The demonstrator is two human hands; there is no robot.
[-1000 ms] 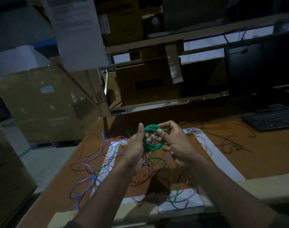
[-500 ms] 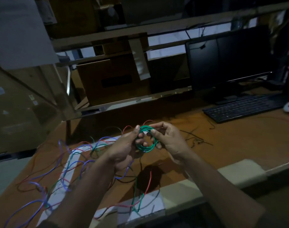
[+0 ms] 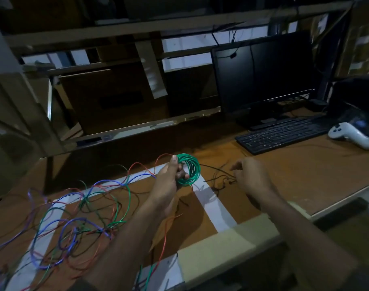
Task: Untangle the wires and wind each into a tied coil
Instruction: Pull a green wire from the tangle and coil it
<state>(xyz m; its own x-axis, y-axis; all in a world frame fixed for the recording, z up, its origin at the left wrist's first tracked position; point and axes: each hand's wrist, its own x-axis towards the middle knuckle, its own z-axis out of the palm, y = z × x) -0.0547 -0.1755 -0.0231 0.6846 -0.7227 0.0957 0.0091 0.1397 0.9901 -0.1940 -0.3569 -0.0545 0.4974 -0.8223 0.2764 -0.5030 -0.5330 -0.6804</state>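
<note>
My left hand (image 3: 170,177) grips a wound green wire coil (image 3: 191,170) above the brown table, thumb on its top and fingers through the middle. My right hand (image 3: 250,175) is to the right of the coil, apart from it, its fingers curled over thin dark ties (image 3: 221,181) that lie on the table; whether it pinches one I cannot make out. A tangle of blue, red and green wires (image 3: 78,217) spreads over the left part of the table, across white tape strips (image 3: 213,204).
A black keyboard (image 3: 284,134) and dark monitor (image 3: 263,76) stand at the back right, with a white game controller (image 3: 351,136) beside them. A pale foam block (image 3: 227,240) lies on the table's near edge. Cardboard boxes (image 3: 108,97) sit behind a shelf rail.
My right hand has let go of the green coil and moved right to the dark ties. The left hand alone holds the coil now. The view has swung to the right.
</note>
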